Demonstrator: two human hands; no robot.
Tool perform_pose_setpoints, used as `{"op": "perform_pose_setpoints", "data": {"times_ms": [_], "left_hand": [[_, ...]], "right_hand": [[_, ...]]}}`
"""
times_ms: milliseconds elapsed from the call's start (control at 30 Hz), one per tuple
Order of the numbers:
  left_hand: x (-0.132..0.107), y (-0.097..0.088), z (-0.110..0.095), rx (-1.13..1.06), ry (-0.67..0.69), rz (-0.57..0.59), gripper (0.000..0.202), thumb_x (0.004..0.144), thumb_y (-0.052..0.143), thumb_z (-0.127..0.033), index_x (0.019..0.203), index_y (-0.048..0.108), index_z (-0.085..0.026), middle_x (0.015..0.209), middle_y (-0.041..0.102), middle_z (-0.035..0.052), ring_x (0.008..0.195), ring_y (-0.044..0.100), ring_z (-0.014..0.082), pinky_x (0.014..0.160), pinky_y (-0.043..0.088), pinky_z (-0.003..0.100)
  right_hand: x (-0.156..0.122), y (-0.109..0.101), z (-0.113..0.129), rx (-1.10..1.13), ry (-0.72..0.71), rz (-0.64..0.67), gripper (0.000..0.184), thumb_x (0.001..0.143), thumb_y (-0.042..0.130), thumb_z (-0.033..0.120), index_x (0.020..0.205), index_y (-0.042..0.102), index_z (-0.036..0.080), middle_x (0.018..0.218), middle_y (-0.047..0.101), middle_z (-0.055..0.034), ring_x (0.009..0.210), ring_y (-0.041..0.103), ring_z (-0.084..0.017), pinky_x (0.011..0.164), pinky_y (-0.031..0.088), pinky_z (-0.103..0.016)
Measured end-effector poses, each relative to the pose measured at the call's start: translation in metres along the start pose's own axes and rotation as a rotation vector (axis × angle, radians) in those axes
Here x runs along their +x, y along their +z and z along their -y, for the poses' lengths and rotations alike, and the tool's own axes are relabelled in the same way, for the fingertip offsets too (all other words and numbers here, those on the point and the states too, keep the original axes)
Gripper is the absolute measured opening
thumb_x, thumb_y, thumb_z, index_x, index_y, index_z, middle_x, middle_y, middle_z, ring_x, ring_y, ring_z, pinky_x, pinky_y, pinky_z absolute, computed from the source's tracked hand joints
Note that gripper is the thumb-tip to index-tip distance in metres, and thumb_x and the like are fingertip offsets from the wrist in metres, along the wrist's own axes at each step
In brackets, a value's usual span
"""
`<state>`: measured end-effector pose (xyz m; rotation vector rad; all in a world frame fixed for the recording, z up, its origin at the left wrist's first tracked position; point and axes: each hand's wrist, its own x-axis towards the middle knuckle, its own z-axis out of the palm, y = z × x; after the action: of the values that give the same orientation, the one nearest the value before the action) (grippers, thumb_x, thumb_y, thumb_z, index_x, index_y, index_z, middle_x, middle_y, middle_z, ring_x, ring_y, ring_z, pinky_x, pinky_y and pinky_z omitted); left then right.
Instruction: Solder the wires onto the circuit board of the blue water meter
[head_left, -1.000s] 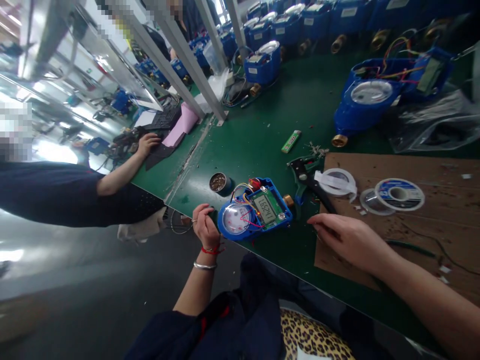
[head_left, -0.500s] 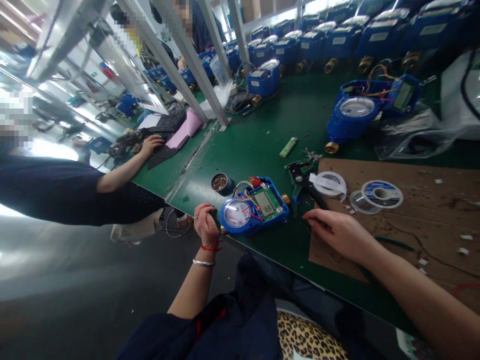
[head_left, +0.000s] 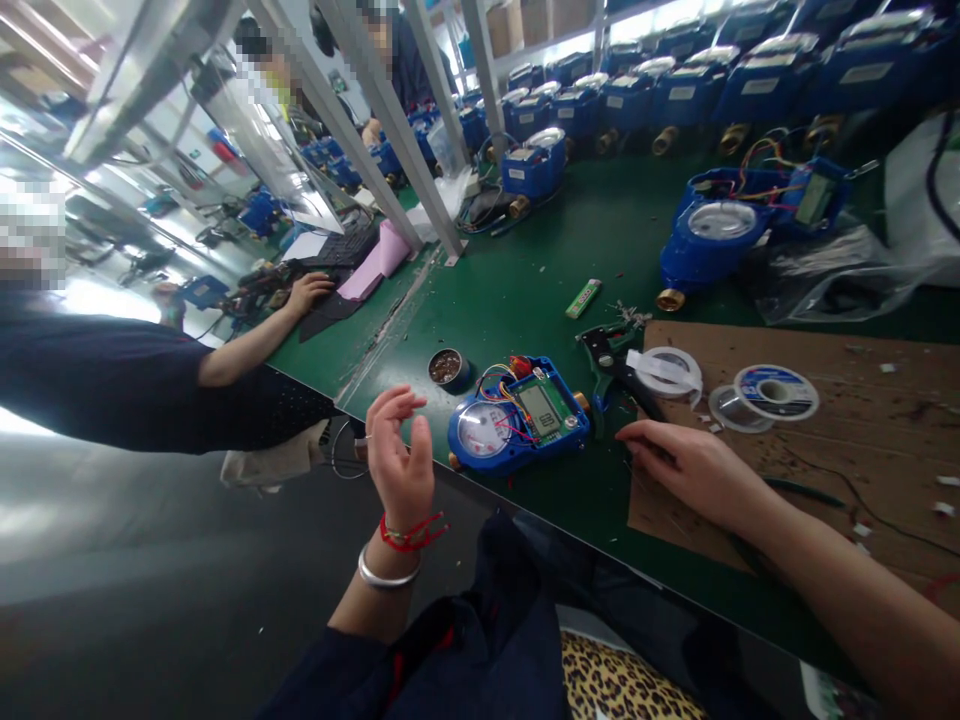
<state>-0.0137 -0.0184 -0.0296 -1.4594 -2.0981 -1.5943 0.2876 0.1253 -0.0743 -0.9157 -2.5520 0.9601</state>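
Head view: holding the left hand [head_left: 401,455] raised off the near edge of the green table [head_left: 540,250], fingers spread open and gripping nothing, just left of the blue water meter [head_left: 484,432]. Resting the right hand [head_left: 694,470] palm down across the corner of the cardboard sheet [head_left: 825,470], fingers loosely bent; not managing to tell about pinching anything beneath. Keeping the meter uncovered close to the table's front edge, between both hands, with the green circuit board [head_left: 546,408] and loose coloured wires [head_left: 501,388] lying exposed on top. Judging the edge the main hazard: risking pushing the meter off toward the lap by bumping the housing with the raised left hand or its wrist bangle [head_left: 386,575]. Also risking snagging a wire with a fingertip and tearing a joint. Leaving the wire stripper [head_left: 611,365] and solder reels [head_left: 776,392] just beyond the right fingers, inviting a scrape or tangle when reaching.
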Motion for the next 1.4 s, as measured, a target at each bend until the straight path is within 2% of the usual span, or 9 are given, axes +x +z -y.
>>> {"op": "perform_pose_setpoints", "data": {"times_ms": [100, 167, 300, 400, 533, 833, 1033, 1400], "left_hand": [[0.005, 0.007, -0.041, 0.047, 0.217, 0.183, 0.041, 0.088, 0.055, -0.034, 0.126, 0.051, -0.017, 0.136, 0.048, 0.0138, 0.128, 0.047, 0.028, 0.106, 0.041, 0.05], [0.007, 0.014, -0.058, 0.083, 0.311, 0.278, 0.055, 0.088, 0.055, -0.044, 0.135, 0.044, -0.018, 0.144, 0.042, 0.015, 0.134, 0.041, 0.0301, 0.109, 0.038, 0.052], [0.007, 0.028, -0.069, 0.21, 0.326, 0.449, 0.085, 0.081, 0.06, -0.058, 0.146, 0.025, -0.016, 0.151, 0.032, 0.0201, 0.139, 0.033, 0.0332, 0.112, 0.034, 0.053], [0.007, 0.034, -0.068, 0.306, 0.306, 0.526, 0.091, 0.08, 0.064, -0.055, 0.148, 0.02, -0.013, 0.148, 0.038, 0.0213, 0.137, 0.038, 0.0323, 0.112, 0.035, 0.051], [0.006, 0.034, -0.067, 0.302, 0.307, 0.557, 0.084, 0.081, 0.065, -0.047, 0.146, 0.024, -0.014, 0.143, 0.044, 0.018, 0.133, 0.042, 0.0292, 0.111, 0.037, 0.047], [0.005, 0.033, -0.066, 0.255, 0.333, 0.567, 0.085, 0.08, 0.067, -0.046, 0.148, 0.022, -0.02, 0.143, 0.044, 0.0158, 0.133, 0.042, 0.0293, 0.11, 0.038, 0.048], [0.006, 0.033, -0.066, 0.26, 0.337, 0.567, 0.084, 0.08, 0.066, -0.047, 0.147, 0.025, -0.017, 0.141, 0.046, 0.0166, 0.132, 0.043, 0.0282, 0.11, 0.039, 0.046], [0.006, 0.034, -0.066, 0.232, 0.335, 0.559, 0.084, 0.08, 0.068, -0.047, 0.146, 0.026, -0.018, 0.14, 0.046, 0.0159, 0.131, 0.043, 0.0283, 0.11, 0.039, 0.045]], "right_hand": [[0.0, 0.0, 0.001, 0.014, -0.001, 0.003, 0.021, 0.094, 0.043, 0.026, 0.105, 0.06, 0.022, 0.098, 0.068, -0.0007, 0.087, 0.064, -0.015, 0.078, 0.048, -0.027], [0.0, 0.0, 0.001, 0.017, 0.0, 0.001, 0.021, 0.095, 0.042, 0.025, 0.106, 0.06, 0.022, 0.099, 0.068, -0.0006, 0.088, 0.064, -0.015, 0.078, 0.048, -0.027], [0.0, -0.001, 0.002, 0.016, 0.004, 0.007, 0.021, 0.095, 0.042, 0.025, 0.107, 0.059, 0.022, 0.1, 0.068, -0.0007, 0.09, 0.064, -0.016, 0.08, 0.048, -0.028], [0.0, 0.0, 0.001, 0.025, 0.008, 0.012, 0.022, 0.095, 0.041, 0.025, 0.107, 0.059, 0.022, 0.102, 0.068, -0.0012, 0.091, 0.064, -0.016, 0.081, 0.048, -0.03], [0.0, 0.001, -0.001, 0.025, 0.005, 0.006, 0.022, 0.095, 0.042, 0.025, 0.107, 0.06, 0.022, 0.102, 0.068, -0.002, 0.092, 0.065, -0.017, 0.081, 0.049, -0.031], [0.0, 0.0, 0.0, 0.0, -0.035, -0.025, 0.022, 0.094, 0.043, 0.025, 0.106, 0.061, 0.021, 0.1, 0.07, -0.0039, 0.088, 0.066, -0.018, 0.078, 0.052, -0.03], [0.0, 0.0, 0.0, -0.003, -0.017, -0.011, 0.022, 0.094, 0.042, 0.025, 0.105, 0.061, 0.021, 0.1, 0.069, -0.0025, 0.088, 0.066, -0.017, 0.077, 0.051, -0.029], [0.0, -0.001, 0.002, -0.009, -0.028, -0.024, 0.021, 0.094, 0.043, 0.024, 0.105, 0.061, 0.021, 0.1, 0.069, -0.0038, 0.089, 0.066, -0.018, 0.078, 0.052, -0.029]]}}
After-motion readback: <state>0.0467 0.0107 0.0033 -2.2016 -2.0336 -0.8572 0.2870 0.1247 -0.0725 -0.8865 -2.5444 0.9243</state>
